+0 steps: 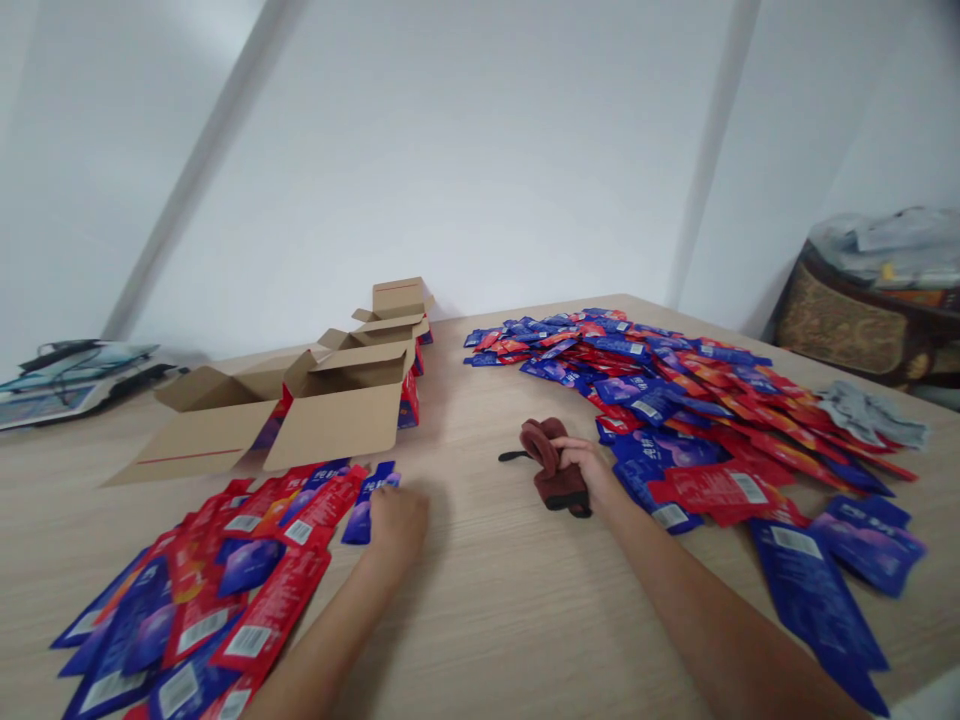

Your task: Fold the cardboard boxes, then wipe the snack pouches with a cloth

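My left hand [399,522] is closed on the edge of a small blue sachet [361,512] at the table's middle left; the fingertips are partly hidden. Just left of it lies a pile of red and blue sachets [199,580], with barcodes showing on several. My right hand [586,468] grips a folded brown cloth [546,450] with a dark edge and a small black loop. The cloth is close to the table top, and I cannot tell whether it touches. Right of this hand spreads a much larger heap of red and blue sachets [645,385].
Open cardboard boxes [341,420] stand in a row toward the wall, flaps up. A grey cloth [870,412] lies on the heap's right side. Papers and a flat tray-like item [75,385] sit far left. A patterned chair [840,315] with bags is beyond the table's right edge.
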A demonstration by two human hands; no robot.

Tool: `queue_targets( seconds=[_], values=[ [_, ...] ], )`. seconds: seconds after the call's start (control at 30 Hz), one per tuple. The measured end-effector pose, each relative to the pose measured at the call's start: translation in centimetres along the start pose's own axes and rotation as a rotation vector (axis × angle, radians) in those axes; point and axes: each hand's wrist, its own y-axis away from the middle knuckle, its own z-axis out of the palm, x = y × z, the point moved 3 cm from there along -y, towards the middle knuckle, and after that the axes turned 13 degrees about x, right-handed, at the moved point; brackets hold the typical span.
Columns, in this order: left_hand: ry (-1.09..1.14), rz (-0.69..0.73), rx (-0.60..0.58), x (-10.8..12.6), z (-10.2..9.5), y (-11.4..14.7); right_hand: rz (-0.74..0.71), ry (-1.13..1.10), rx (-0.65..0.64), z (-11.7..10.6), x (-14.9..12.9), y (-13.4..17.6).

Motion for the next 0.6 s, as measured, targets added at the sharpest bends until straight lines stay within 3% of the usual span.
queue_targets(
  seconds=[0.13,0.23,0.33,0.43,0.5,0.6],
  values=[
    [-0.013,-0.091,-0.037,-4.9,-0.2,0.2,-0.009,-0.015,0.049,-0.1,0.4,-0.4],
    [0.008,-0.087,-0.005,-5.2,-1.0,-0.8,-0.047,-0.055,0.114,-0.3,0.6,-0.7],
    [0.145,-0.042,0.102,-1.8,-2.1,-3.0,-0.083,-0.118,0.175,-0.3,0.6,-0.8],
    [0.495,0.018,0.159,3.6,-2.4,-6.5,-0.092,-0.145,0.205,0.0,0.3,-0.5],
    [0.816,-0.013,0.141,7.1,-2.3,-9.7,-0.088,-0.153,0.219,0.2,0.1,-0.3],
    [1.390,-0.223,-0.002,11.4,-1.9,-15.1,-0.090,-0.154,0.215,0.3,0.1,-0.3]
  ],
)
